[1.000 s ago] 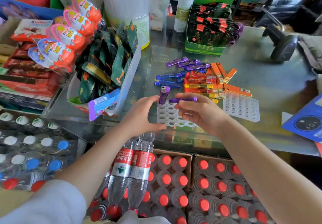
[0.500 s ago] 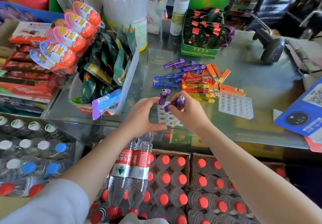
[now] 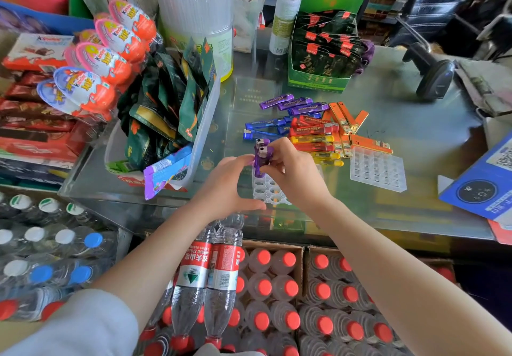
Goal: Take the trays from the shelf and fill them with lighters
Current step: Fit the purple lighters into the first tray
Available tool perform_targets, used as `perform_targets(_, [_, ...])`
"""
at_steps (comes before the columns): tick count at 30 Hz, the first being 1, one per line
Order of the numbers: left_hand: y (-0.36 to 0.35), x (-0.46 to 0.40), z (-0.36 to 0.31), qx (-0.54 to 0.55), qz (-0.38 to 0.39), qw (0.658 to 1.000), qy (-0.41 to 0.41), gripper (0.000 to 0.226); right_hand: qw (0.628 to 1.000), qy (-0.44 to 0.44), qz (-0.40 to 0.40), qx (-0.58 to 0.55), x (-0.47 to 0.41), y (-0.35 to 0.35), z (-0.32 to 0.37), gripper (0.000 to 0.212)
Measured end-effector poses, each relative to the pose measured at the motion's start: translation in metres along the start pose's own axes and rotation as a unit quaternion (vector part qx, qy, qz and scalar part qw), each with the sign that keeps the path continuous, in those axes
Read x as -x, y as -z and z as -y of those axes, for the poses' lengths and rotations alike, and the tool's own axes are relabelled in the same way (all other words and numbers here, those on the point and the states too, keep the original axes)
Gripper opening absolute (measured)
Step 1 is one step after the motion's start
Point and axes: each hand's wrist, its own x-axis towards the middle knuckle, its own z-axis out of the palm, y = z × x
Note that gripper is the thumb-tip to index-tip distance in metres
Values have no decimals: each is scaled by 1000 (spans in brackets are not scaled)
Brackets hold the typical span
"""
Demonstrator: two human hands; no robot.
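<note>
A clear plastic tray (image 3: 268, 190) with round holes lies on the glass counter near its front edge. My left hand (image 3: 231, 186) grips the tray's left side, thumb on the near edge. My right hand (image 3: 295, 174) is shut on a purple lighter (image 3: 262, 160), held upright at the tray's far left corner. Right behind it another purple lighter (image 3: 259, 143) stands upright in the tray. A pile of loose lighters (image 3: 313, 131), purple, blue, red, yellow and orange, lies just beyond the hands. A second clear tray (image 3: 378, 170), with nothing in it, lies flat at the right of the pile.
A clear bin of green snack packets (image 3: 166, 101) and chocolate eggs (image 3: 105, 51) crowd the left. A green display box (image 3: 322, 54) stands behind the pile, a barcode scanner (image 3: 435, 76) at back right, a blue box (image 3: 484, 186) at right. Bottled water (image 3: 263, 286) fills cartons below the counter.
My right hand turned the purple lighter from lying sideways to upright and brought it down beside the standing lighter in the tray. My left hand stayed on the tray.
</note>
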Motion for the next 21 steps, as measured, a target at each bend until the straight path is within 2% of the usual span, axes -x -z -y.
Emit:
perform_targets(5, [1,-6,2,9,13,1000,1,90,1000,-19,-19,7,-5,0,-2,24])
perform_targets(12, [3,-10,4,1,27,1000,10,94,995,-56,-12,83,-9,-3,-8,17])
perform_targets(17, [6,-16,2,-5,27,1000,0,89,987,-13,15,159,-19,5,-11,24])
perform_targets(19, [7,-18,2,0,37,999,3,91,983,25,63,170,-23,18,-19,18])
perform_targets(21, [7,-19,2,3,40,999,2,91,982,55,61,171,-27,33,-32,13])
